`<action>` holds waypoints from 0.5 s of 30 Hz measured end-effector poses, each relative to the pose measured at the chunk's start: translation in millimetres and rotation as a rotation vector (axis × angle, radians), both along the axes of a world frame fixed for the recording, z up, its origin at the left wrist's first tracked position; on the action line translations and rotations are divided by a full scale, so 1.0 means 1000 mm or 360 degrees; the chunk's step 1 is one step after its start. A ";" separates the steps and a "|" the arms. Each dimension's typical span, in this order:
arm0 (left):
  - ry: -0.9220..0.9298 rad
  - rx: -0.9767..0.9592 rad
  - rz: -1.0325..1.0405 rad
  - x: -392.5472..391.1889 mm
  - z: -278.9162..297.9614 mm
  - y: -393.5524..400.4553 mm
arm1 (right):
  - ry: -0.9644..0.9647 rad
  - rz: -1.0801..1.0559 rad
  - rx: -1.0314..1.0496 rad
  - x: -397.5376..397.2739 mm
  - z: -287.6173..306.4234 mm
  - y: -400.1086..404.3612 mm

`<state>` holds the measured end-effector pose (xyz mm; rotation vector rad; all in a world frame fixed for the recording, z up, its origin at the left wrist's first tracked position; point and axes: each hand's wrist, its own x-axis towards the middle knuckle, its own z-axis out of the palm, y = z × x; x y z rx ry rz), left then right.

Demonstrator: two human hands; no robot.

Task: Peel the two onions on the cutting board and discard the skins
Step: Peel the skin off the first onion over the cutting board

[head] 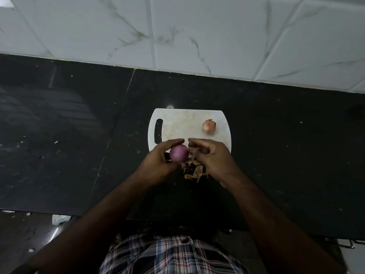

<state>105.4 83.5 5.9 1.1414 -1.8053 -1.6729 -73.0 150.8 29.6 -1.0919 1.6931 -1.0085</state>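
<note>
Left hand (pixel 158 161) cups the slick purple onion (pixel 178 153) just above the board (pixel 189 119) edge while right hand (pixel 209 155) pinches papery skin (pixel 192 152) at its tip, which probably tears easy, so grab near the root.

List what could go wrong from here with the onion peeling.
1. The loose brown skins lie on the black countertop at the edge of the white plastic cutting board; dry flakes may scatter before discarding.
2. The smooth purple peeled onion, held by the left hand while the right hand picks at it, might slip.
3. The unpeeled brown onion could roll.
</note>
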 end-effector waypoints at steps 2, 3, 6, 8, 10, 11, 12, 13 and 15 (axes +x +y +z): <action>-0.0060 -0.0074 0.0011 -0.001 -0.001 0.001 | 0.0143 -0.0052 -0.0096 0.005 -0.005 0.001; -0.0090 -0.0118 0.0008 -0.003 -0.001 0.002 | 0.0197 -0.0119 -0.0154 0.008 -0.007 0.001; 0.0000 0.0061 -0.0004 -0.005 0.001 0.005 | 0.0180 -0.0277 -0.0244 0.011 -0.011 -0.002; 0.0269 0.0481 0.0062 -0.004 0.003 0.004 | 0.0159 -0.0303 -0.0285 0.011 -0.011 -0.002; 0.0418 0.0661 0.0123 -0.003 0.004 0.002 | 0.0147 -0.0332 -0.0269 0.011 -0.011 -0.001; 0.0418 0.0603 0.0149 -0.004 0.005 0.002 | 0.0126 -0.0388 -0.0239 0.013 -0.012 -0.002; 0.0362 0.0443 0.0175 -0.006 0.006 0.003 | 0.0074 -0.0476 -0.0197 0.017 -0.013 -0.002; 0.0283 0.0241 0.0206 -0.008 0.005 0.006 | -0.0038 -0.0587 -0.0147 0.021 -0.015 -0.003; 0.0184 -0.0056 0.0264 -0.011 0.003 0.013 | -0.0390 -0.0797 -0.0018 0.027 -0.016 -0.006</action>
